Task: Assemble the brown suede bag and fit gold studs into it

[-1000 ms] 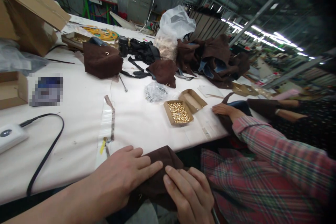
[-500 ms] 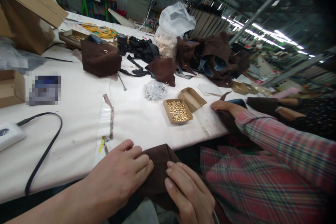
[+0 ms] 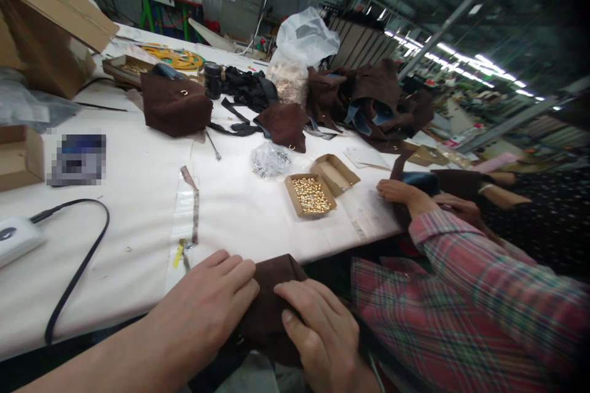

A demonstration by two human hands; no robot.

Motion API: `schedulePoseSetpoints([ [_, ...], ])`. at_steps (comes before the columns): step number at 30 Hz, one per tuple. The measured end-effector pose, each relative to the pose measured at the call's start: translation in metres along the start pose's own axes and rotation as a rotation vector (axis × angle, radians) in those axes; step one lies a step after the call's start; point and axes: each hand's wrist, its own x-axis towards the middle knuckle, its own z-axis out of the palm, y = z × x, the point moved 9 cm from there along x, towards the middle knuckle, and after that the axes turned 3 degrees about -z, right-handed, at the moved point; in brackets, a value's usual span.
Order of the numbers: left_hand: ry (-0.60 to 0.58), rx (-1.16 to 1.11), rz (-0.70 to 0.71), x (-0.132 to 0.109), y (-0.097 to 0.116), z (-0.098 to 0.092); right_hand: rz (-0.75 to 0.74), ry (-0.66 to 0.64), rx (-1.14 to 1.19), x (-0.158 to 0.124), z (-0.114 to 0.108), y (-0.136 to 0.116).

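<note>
At the near table edge I hold a dark brown fabric piece (image 3: 276,270), folded into a bag-like shape with a small bright metal bit low on its left. My left hand (image 3: 214,301) is closed over its left side, fingertips curled out of sight. On the opposite side my right hand (image 3: 322,325) grips it, thumb and fingers bent against the cloth. Beyond my hands stands a small cardboard box (image 3: 311,195) of gold-coloured metal fittings. A clear plastic bag (image 3: 271,159) of silvery pieces lies behind that box.
To my right, a co-worker in a plaid sleeve (image 3: 461,239) handles brown fabric. More brown bags (image 3: 177,104) and black straps (image 3: 251,86) lie at the back of the white table (image 3: 138,245). A white device (image 3: 18,236) with a black cable sits at left.
My right hand has moved slightly left and upward over the brown fabric, and my left hand has shifted a little left. The co-worker's hands have lifted and turned their brown piece.
</note>
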Motion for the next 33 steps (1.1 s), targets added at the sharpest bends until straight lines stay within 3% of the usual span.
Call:
schedulePoseSetpoints([
  [6, 0.029, 0.014, -0.005, 0.002, 0.013, -0.023, -0.019, -0.036, 0.013, 0.010, 0.002, -0.005],
  [9, 0.043, -0.016, 0.042, 0.002, 0.012, -0.014, -0.024, -0.024, -0.054, 0.012, 0.000, -0.008],
  [14, -0.056, 0.011, 0.070, 0.007, -0.001, 0.010, -0.027, -0.034, -0.087, 0.002, 0.000, -0.007],
  [22, -0.014, 0.061, 0.074, 0.007, 0.000, 0.004, 0.006, -0.061, 0.019, -0.008, 0.000, 0.000],
  [33, 0.097, 0.166, 0.152, 0.017, 0.029, -0.019, 0.087, 0.107, -0.126, -0.011, -0.024, -0.002],
])
